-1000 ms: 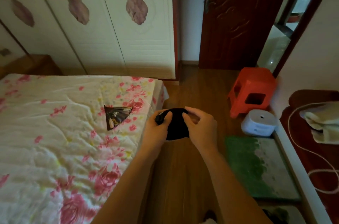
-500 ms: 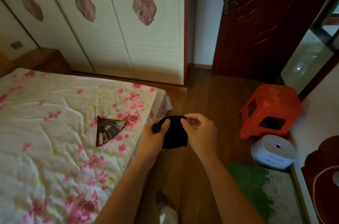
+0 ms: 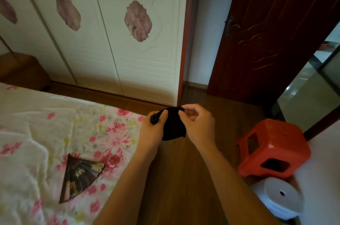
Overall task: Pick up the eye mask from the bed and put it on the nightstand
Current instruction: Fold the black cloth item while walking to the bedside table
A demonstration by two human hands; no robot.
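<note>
Holding the mask (image 3: 173, 129) at centre frame, long axis left-right, over the floor (image 3: 181, 169) just right of the bed (image 3: 36, 123) corner. Gripping its left end with the left hand (image 3: 151, 131), pinching its top edge with the right hand (image 3: 197, 126). Probably aiming for the brown nightstand (image 3: 20, 70) at the mid-left edge, well apart, on the left hand's side.

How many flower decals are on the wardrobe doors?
3 on the wardrobe: left decal, cut by the frame edge; middle decal beside it; right decal nearest the wardrobe's right side. More may lie out of frame, further left.
</note>
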